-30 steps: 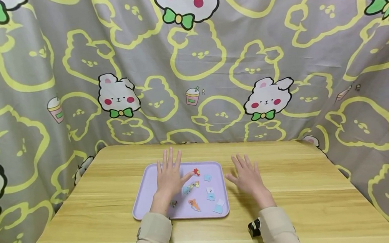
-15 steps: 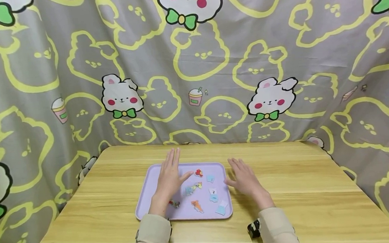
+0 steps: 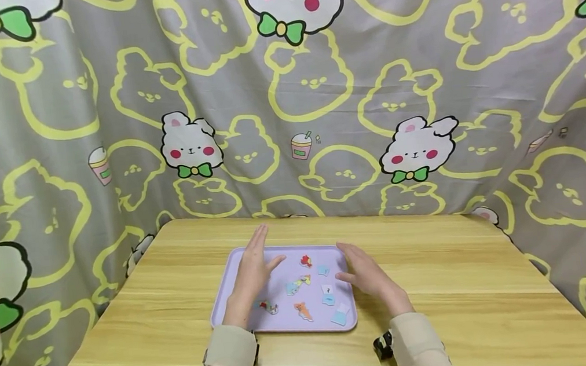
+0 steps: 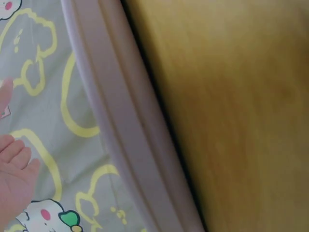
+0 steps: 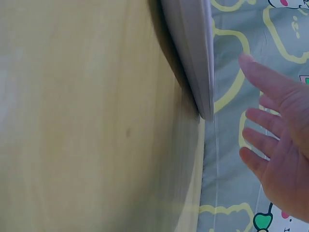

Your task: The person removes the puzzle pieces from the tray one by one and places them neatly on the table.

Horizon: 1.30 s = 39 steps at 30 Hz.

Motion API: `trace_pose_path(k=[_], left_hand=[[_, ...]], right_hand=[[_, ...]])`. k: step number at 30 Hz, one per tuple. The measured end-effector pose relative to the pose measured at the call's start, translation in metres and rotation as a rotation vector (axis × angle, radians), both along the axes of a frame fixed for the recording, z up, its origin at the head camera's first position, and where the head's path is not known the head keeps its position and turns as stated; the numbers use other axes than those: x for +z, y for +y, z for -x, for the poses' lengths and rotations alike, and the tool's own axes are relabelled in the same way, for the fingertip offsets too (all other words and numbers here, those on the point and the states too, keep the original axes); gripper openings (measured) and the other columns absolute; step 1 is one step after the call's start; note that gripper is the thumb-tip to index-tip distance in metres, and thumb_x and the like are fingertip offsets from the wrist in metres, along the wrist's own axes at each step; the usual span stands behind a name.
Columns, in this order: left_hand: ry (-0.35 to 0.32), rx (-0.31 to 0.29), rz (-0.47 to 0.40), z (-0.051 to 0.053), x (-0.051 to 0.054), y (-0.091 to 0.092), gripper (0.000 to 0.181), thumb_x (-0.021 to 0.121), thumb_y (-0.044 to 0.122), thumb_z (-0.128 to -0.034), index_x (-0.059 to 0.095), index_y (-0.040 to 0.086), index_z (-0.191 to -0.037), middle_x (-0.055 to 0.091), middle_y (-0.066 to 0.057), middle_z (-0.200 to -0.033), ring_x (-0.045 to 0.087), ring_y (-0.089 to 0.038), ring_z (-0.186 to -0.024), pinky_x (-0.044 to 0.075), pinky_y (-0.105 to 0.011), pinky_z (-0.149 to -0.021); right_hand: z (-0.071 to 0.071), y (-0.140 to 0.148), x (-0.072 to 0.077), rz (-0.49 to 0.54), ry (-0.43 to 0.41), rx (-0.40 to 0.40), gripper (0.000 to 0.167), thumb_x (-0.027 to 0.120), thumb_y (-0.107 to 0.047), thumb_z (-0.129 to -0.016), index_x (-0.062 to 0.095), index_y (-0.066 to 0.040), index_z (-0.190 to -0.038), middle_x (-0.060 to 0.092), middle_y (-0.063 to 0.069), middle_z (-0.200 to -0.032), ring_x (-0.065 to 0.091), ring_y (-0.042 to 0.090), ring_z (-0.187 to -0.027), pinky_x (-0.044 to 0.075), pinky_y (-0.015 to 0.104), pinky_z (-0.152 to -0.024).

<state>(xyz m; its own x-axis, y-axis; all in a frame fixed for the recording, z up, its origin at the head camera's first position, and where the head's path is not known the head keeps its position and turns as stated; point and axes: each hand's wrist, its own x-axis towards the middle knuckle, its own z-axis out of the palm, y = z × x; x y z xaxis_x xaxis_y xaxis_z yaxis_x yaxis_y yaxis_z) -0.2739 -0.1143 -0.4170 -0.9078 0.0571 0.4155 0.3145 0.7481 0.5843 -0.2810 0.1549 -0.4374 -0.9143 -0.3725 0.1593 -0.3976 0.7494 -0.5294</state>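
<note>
A purple tray (image 3: 284, 327) lies on the table, holding small cut-out pieces. Over its left part is the left hand (image 3: 251, 274), fingers straight, thumb apart, holding nothing. The right hand (image 3: 366, 272) is at the tray's right edge with extended fingers, also holding nothing; whether it touches the rim I cannot tell. Between the hands lie a red piece (image 3: 305, 261), a blue-and-yellow piece (image 3: 299, 285), an orange piece (image 3: 303, 311) and several light blue pieces (image 3: 339, 317). A red-and-green piece (image 3: 268, 307) sits beside the left wrist. The right wrist view shows the right hand (image 5: 285, 140) with spread, slightly bent fingers.
The wooden table (image 3: 469, 284) extends around the tray on all sides. A patterned grey curtain (image 3: 243, 94) hangs behind it and at both sides. A black device (image 3: 383, 345) is at the right wrist.
The left hand has turned more edge-on, its spread fingers coming together. The right hand has moved slightly left relative to the tray, up to its edge. The view has shifted a little.
</note>
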Motion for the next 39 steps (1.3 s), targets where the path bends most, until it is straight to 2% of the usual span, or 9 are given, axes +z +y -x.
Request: trace_pose_path(k=[3,8,14,22,28,34,39], left_hand=[[-0.031,0.01,-0.026,-0.001,0.001,-0.004,0.084,0.077,0.024,-0.0839,0.031,0.002,-0.152,0.031,-0.017,-0.16,0.032,-0.036,-0.146,0.034,-0.047,-0.118],[-0.017,0.024,-0.042,-0.003,0.001,-0.012,0.084,0.078,0.022,-0.0829,0.033,0.001,-0.151,0.032,-0.019,-0.158,0.034,-0.038,-0.145,0.034,-0.049,-0.118],[0.012,0.048,-0.047,-0.004,-0.002,-0.026,0.083,0.078,0.02,-0.0816,0.035,-0.001,-0.149,0.035,-0.02,-0.156,0.036,-0.039,-0.143,0.032,-0.049,-0.119],[-0.021,0.107,-0.065,-0.008,-0.005,-0.051,0.079,0.078,0.018,-0.0815,0.039,-0.004,-0.146,0.041,-0.025,-0.151,0.041,-0.041,-0.14,0.036,-0.05,-0.117],[-0.038,0.117,-0.054,-0.008,-0.008,-0.067,0.079,0.078,0.019,-0.0817,0.039,-0.006,-0.145,0.043,-0.027,-0.149,0.042,-0.044,-0.138,0.037,-0.051,-0.116],[-0.119,0.126,-0.074,-0.013,-0.011,-0.082,0.078,0.077,0.018,-0.083,0.037,-0.005,-0.147,0.039,-0.026,-0.152,0.038,-0.044,-0.14,0.034,-0.052,-0.118],[-0.203,0.129,-0.057,-0.017,-0.013,-0.091,0.074,0.075,0.018,-0.0856,0.039,-0.004,-0.146,0.04,-0.028,-0.151,0.038,-0.046,-0.14,0.034,-0.054,-0.117]], right_hand=[[0.001,-0.003,-0.001,0.019,-0.023,0.003,0.073,0.07,-0.018,-0.09,0.033,-0.001,-0.15,0.036,0.022,-0.155,0.033,0.041,-0.145,0.026,0.055,-0.121],[0.004,-0.007,-0.003,0.032,-0.034,0.022,0.07,0.069,-0.016,-0.09,0.036,-0.001,-0.15,0.039,0.021,-0.154,0.036,0.04,-0.143,0.029,0.054,-0.12],[0.007,-0.011,-0.004,0.006,-0.038,0.055,0.067,0.069,-0.016,-0.09,0.039,0.0,-0.148,0.041,0.023,-0.152,0.038,0.041,-0.142,0.03,0.055,-0.119],[0.013,-0.014,-0.005,-0.026,-0.036,0.099,0.062,0.069,-0.015,-0.09,0.043,0.001,-0.145,0.043,0.024,-0.15,0.04,0.043,-0.14,0.031,0.057,-0.118],[0.02,-0.018,-0.006,-0.064,-0.014,0.134,0.058,0.069,-0.013,-0.089,0.048,0.003,-0.14,0.049,0.024,-0.145,0.046,0.041,-0.136,0.036,0.054,-0.116],[0.021,-0.021,-0.003,-0.09,-0.012,0.133,0.056,0.07,-0.012,-0.088,0.051,0.005,-0.137,0.054,0.024,-0.139,0.05,0.042,-0.132,0.038,0.054,-0.114],[0.023,-0.023,-0.004,-0.13,0.007,0.145,0.052,0.071,-0.011,-0.087,0.054,0.007,-0.133,0.058,0.023,-0.13,0.055,0.04,-0.125,0.043,0.052,-0.11]])
